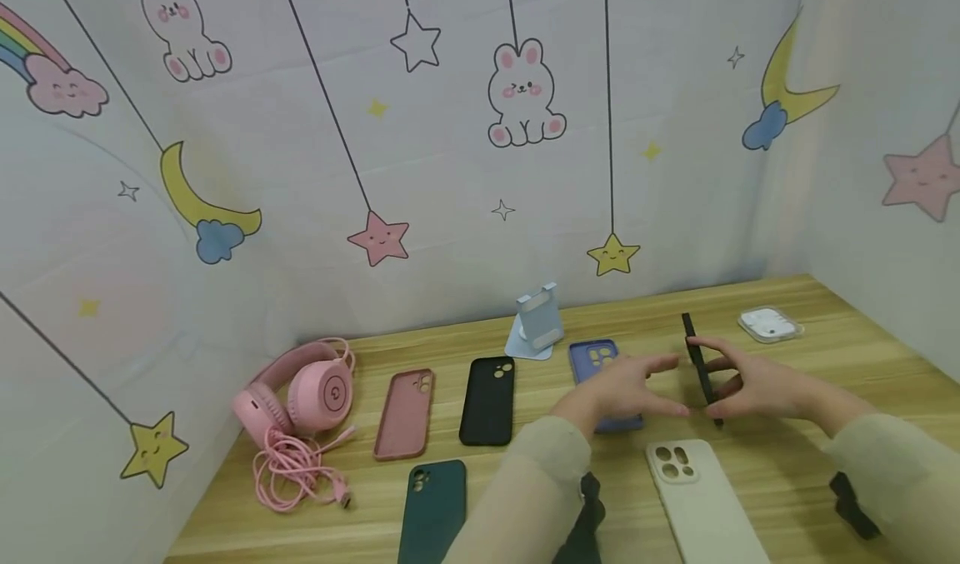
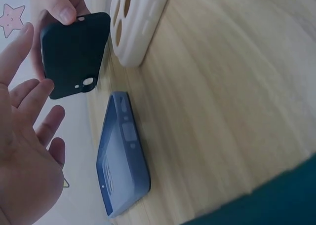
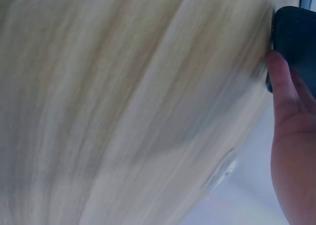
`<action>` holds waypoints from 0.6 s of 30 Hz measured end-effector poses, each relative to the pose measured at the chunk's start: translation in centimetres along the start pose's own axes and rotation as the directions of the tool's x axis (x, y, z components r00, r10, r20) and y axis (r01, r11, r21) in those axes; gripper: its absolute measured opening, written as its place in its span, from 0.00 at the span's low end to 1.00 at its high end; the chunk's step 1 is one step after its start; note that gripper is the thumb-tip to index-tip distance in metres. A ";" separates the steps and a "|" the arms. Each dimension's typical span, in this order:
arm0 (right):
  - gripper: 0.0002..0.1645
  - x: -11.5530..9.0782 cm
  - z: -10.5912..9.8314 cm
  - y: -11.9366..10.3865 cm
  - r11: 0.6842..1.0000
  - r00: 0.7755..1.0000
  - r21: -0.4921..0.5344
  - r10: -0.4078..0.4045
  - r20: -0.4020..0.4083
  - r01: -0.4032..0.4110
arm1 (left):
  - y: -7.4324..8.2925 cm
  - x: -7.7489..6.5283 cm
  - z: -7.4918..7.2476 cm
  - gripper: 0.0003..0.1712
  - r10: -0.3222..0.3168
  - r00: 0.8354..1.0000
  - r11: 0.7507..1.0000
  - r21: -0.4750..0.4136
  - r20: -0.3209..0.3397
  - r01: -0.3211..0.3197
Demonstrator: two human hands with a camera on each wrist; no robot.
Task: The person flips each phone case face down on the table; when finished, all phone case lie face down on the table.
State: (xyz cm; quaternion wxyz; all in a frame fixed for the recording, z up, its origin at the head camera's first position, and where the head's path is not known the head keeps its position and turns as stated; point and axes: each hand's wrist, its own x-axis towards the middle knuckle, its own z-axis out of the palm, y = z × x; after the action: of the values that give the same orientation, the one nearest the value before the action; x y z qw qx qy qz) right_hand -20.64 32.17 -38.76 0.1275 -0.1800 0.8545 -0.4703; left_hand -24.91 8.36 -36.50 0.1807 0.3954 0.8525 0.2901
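My right hand (image 1: 772,387) holds a thin dark phone case (image 1: 702,370) on edge, thumb and fingers at its sides. In the left wrist view the same case (image 2: 74,52) shows a camera cutout near one corner. Facing it is my left hand (image 1: 622,387), fingers spread and nothing gripped. Its fingertips are close to the case; whether they touch I cannot tell. Under the left hand lies a blue-purple phone case (image 1: 587,357), partly hidden, its hollow side visible in the left wrist view. A cream phone case (image 1: 708,497) lies nearer, between the forearms.
Left on the table are pink headphones (image 1: 322,393) with a coiled pink cable (image 1: 288,468), a pink case (image 1: 405,414), a black case (image 1: 487,406) and a dark green case (image 1: 435,506). A light blue stand (image 1: 538,322) and boxed white earphones (image 1: 768,324) sit toward the back wall.
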 end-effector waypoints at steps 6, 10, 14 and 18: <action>0.62 -0.5 -0.3 -0.2 0.998 0.998 -0.059 0.015 -0.056 -0.019 | -0.7 -0.3 -0.3 0.42 -0.025 1.000 1.000 0.011 -0.015 0.025; 0.62 -1.0 -0.7 -0.3 0.994 0.995 -0.099 0.036 -0.091 -0.045 | -0.9 -0.6 -0.5 0.42 -0.067 0.998 0.998 0.008 -0.019 0.067; 0.61 -1.5 -1.0 0.1 0.992 0.993 -0.122 0.012 -0.114 -0.026 | -1.2 -0.8 -0.8 0.42 -0.092 0.995 0.995 0.024 -0.030 0.093; 0.60 -1.6 -1.1 0.4 0.984 0.992 -0.176 -0.007 -0.128 -0.016 | -1.8 -0.9 -1.0 0.42 -0.083 0.996 0.993 0.080 -0.036 0.086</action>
State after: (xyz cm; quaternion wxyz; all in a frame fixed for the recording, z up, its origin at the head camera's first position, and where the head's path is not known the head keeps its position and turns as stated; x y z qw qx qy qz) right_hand -19.71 33.92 -38.41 0.0571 -0.1581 0.8997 -0.4028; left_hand -25.89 6.36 -36.80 0.1628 0.3613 0.8823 0.2538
